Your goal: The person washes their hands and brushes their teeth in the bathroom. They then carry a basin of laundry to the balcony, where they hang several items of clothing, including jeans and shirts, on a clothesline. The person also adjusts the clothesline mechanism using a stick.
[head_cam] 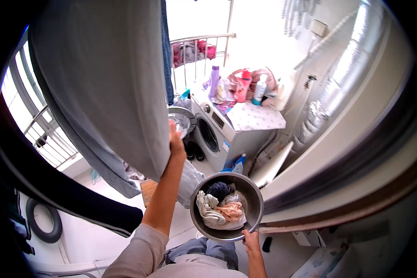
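Note:
My right hand [251,240] grips the near rim of a round metal basin [253,205], held in front of my body. Inside the basin lie crumpled clothes: a dark navy piece [219,190], a whitish one [210,210] and a peach one [232,210]. My left arm reaches forward, and my left hand [176,140] is at the edge of a long grey hanging cloth [125,87]; its fingers are partly hidden, so its grip is unclear. Beyond it stands a white front-loading washing machine [229,139] with its round door [182,120] swung open.
Bottles, including a purple one [213,81] and a pink pump bottle [242,87], stand on the washer. Dark shoes [194,151] sit on the floor before it. A white panel [272,166] leans at the right. A black cloth [90,208] hangs at the left, near a dark ring [29,220].

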Demonstrator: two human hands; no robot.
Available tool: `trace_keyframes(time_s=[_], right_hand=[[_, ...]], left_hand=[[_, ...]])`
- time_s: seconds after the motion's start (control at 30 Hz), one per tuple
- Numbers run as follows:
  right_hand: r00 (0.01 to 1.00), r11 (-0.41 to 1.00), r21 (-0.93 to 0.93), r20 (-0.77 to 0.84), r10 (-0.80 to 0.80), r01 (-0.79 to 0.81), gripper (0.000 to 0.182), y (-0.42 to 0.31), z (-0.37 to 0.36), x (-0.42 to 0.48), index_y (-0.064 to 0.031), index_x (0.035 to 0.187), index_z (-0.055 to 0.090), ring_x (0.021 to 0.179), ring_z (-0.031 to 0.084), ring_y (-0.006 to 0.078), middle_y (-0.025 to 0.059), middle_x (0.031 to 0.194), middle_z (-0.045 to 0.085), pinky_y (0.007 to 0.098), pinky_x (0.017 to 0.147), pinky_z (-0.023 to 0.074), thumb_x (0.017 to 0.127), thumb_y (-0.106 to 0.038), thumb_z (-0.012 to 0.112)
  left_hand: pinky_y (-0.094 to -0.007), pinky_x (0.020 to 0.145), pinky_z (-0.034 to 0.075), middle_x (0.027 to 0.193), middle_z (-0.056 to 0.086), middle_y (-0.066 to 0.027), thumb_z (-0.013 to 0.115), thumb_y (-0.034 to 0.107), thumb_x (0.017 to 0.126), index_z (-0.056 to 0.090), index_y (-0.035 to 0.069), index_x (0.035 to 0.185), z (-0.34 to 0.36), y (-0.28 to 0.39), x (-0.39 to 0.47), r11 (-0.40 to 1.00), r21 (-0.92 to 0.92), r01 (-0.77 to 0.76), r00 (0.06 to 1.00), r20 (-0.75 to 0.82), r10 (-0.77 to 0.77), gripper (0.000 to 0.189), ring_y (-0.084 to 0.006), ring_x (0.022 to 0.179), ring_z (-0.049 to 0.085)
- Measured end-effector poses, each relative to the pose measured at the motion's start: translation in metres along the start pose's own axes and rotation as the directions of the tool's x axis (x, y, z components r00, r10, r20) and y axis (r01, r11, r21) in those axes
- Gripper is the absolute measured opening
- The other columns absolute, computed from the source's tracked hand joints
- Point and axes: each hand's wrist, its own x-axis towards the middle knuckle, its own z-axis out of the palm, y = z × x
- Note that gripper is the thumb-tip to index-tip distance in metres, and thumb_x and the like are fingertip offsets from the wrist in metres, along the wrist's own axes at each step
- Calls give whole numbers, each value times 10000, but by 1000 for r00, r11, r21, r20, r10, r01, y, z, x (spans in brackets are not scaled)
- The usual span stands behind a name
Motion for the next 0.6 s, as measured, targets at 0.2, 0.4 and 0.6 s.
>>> trace_keyframes(time_s=[0.2,0.4,0.6], right_hand=[[993,969,-241,83,82,-60,203,-36,61,111,-82,562,446,336,319,76,-19,490,393,240,304,203,696,-60,596],[963,904,-424,263,64,56,197,-37,146,241,-89,555,449,341,315,77,-36,481,381,246,327,215,695,-75,587],[903,779,-624,371,219,68,155,10,228,345,-51,605,471,358,340,85,-18,503,404,253,334,219,697,-86,591]], left_hand=[[-386,1083,158,1480,154,-145,381,430,942,33,139,1456,-78,26,78,935,254,-246,930,-211,302,685,-228,1355,204],[-368,1108,72,1507,20,-135,358,383,961,57,23,1434,-187,32,137,584,714,-387,704,-180,687,666,-248,1388,62],[-360,1113,50,1505,-7,-142,348,434,952,49,21,1432,-262,31,164,544,797,-263,556,-335,760,701,-245,1392,13]])
